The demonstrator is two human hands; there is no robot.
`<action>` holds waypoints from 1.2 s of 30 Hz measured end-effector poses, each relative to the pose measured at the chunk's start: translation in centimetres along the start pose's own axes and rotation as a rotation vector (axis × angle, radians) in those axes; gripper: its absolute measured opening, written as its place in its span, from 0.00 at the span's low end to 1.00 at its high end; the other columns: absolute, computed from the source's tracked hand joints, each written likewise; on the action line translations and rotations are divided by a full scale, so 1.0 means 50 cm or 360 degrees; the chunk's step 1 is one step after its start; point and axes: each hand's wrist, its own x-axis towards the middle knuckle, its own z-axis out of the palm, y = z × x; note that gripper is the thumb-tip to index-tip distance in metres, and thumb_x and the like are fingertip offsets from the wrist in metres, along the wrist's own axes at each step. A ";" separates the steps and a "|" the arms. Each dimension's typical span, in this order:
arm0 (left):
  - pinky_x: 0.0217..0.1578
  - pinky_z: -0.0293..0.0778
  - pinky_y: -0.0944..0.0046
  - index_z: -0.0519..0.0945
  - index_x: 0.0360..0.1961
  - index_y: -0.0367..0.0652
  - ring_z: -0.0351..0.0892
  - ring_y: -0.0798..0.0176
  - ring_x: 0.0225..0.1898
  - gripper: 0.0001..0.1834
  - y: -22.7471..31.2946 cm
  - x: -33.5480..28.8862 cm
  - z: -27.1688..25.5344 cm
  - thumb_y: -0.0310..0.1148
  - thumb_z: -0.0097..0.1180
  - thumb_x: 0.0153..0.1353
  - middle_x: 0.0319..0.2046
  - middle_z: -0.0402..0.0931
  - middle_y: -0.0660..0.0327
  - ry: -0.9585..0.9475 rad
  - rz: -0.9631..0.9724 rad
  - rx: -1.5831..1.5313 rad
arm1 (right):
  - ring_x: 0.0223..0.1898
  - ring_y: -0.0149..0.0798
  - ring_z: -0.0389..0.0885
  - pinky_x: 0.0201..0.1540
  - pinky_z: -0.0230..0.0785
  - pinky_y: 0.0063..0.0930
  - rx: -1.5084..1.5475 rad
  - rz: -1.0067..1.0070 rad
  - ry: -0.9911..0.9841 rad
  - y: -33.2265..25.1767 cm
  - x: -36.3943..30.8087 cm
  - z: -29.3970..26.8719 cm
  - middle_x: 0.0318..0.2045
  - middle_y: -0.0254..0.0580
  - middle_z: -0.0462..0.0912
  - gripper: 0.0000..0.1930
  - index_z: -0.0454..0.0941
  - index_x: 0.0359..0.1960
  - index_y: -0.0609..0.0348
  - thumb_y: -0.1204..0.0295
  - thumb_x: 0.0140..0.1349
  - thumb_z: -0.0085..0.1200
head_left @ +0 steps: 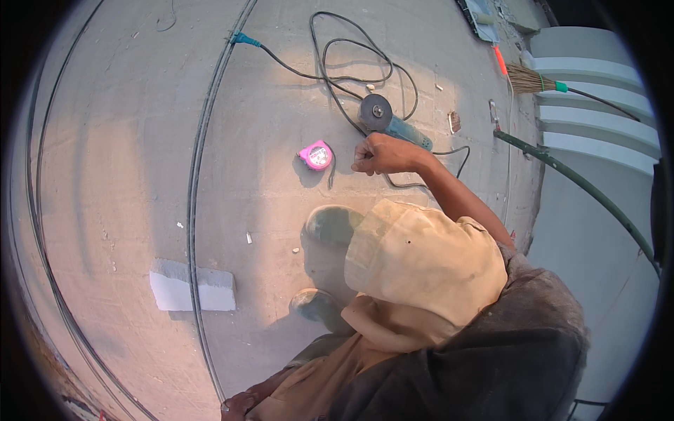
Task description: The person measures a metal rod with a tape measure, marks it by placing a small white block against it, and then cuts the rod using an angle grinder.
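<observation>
My right hand is curled into a loose fist in front of my right knee; what it holds, if anything, is hidden. Just beyond it, an angle grinder with a blue-green body and dark disc lies on the floor. A pink tape measure with a dark strap lies a short way left of that fist. My left hand shows at the lower edge, beside dark cables. Its fingers are mostly cut off by the picture's edge, so I cannot make out their pose.
A pale block lies under the cables. The grinder's cord loops toward a teal connector. A broom, a green pole and white ledges line the right side. Small chips dot the concrete floor.
</observation>
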 end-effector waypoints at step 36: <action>0.43 0.76 0.55 0.69 0.59 0.32 0.81 0.49 0.42 0.37 0.385 0.775 0.656 0.44 0.69 0.55 0.52 0.74 0.46 -0.0829 0.1730 0.0967 | 0.23 0.32 0.65 0.26 0.57 0.27 0.1753 -0.1895 0.3502 0.370 -0.761 -0.055 0.23 0.36 0.68 0.08 0.72 0.36 0.65 0.72 0.67 0.47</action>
